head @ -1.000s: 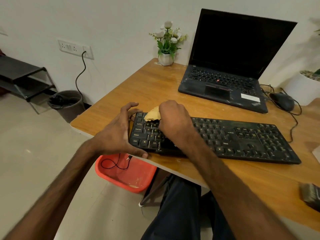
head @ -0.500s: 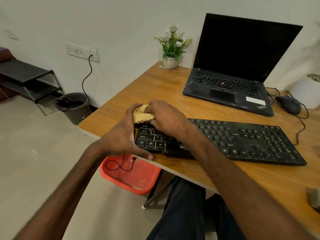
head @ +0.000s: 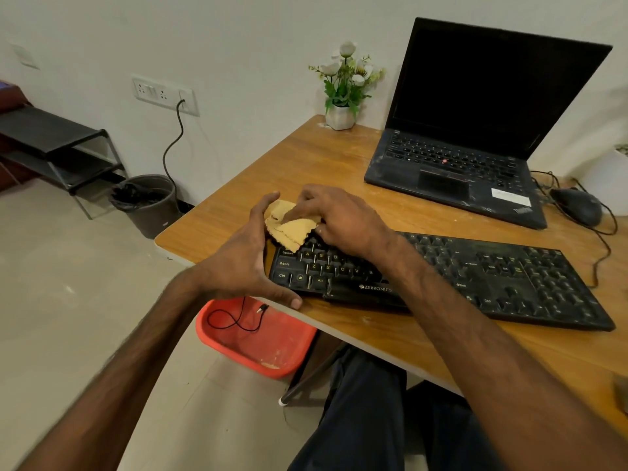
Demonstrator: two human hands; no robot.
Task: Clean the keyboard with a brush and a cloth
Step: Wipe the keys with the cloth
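While left hand (head: pixel 238 266) grips the left end of black plastic keyboard (head: pixel 509 277), right hand (head: pixel 343 217) pinches crumpled tan cloth (head: pixel 294 231) on top-left keys. Cloth-wiping step; next, probably firm strokes rightward along rows.

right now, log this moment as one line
step: cloth wipe | right hand: holds cloth on keyboard left keys | left hand: grips keyboard left end

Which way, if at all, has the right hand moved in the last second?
Yes. Against the keyboard, the right hand has slid away from the near rows toward the far-left corner, taking the cloth with it.
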